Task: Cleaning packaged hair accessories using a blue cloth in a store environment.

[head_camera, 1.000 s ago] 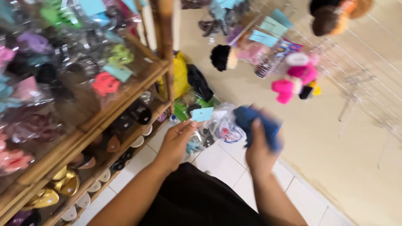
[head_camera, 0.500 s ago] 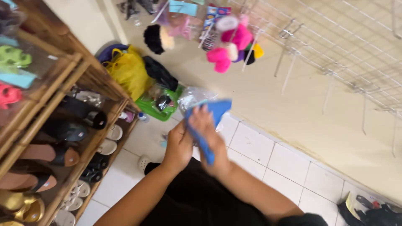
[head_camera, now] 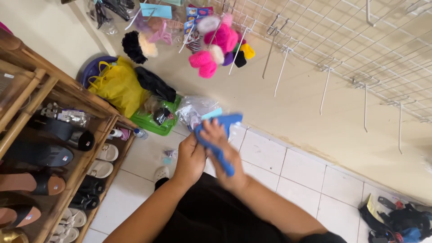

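Note:
My right hand is closed around a blue cloth that drapes over and below the fingers. My left hand presses against it from the left, fingers on the same blue cloth. Just beyond both hands a clear plastic bag with a light blue tag shows; I cannot tell which hand holds it. Both hands are over the white tiled floor, in front of my black clothing.
A wooden shoe rack with sandals fills the left. A yellow bag and a green tray lie on the floor by the wall. A white wire grid with hooks and fluffy pink items hangs on the wall. Dark bags sit at the right.
My view swung from the rack of packaged goods down to the floor and wall. Both hands came together on the blue cloth and stay close in front of me.

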